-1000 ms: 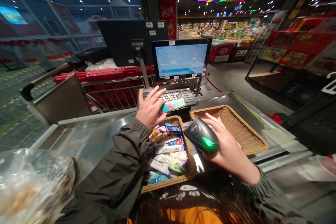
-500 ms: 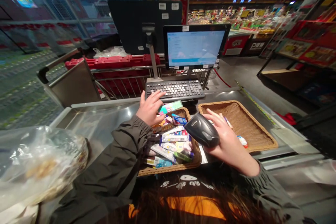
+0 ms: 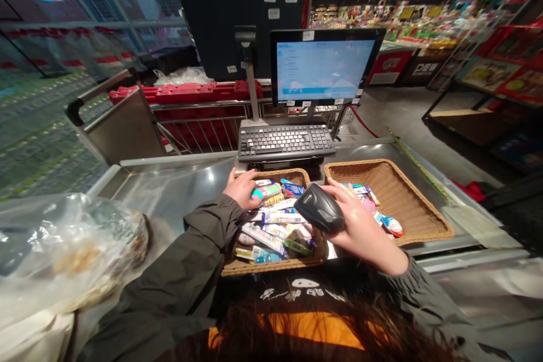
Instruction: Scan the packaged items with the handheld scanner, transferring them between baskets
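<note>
"Supermarket hall (image 3: 382, 25) with bright, crowded displays, far beyond the black rectangular keyboard (image 3: 286, 142). What's nearer?"

"A long, shiny stainless-steel counter (image 3: 178, 189), stretching to the keyboard's left and right. Well to its near left bulges a clear plastic bag (image 3: 76, 254)."

"And the screens?"

"Both behind the keyboard: a dark, flat monitor (image 3: 220, 25) showing its back, leftward, and a black-framed monitor (image 3: 322, 68) with a lit pale-blue display."

"Baskets?"

"Two. One brown rectangular wicker basket (image 3: 275, 267) sits just on the keyboard's near side, heaped with small packets; a second tan wicker basket (image 3: 418, 198), to its near right, holds fewer."

"Where are the hands?"

"Both on the keyboard's near side. The right hand (image 3: 356, 215) is wrapped around a black, rounded plastic scanner (image 3: 320, 208), held up between the baskets. The left hand (image 3: 240, 189), nearer the keyboard's left end, has its fingers bent over the heaped basket."

"Gripping anything?"

"I can't tell. Right by its fingertips, near side of the keyboard, is a slim teal-and-pink packet (image 3: 267, 190) among the heap."
</note>
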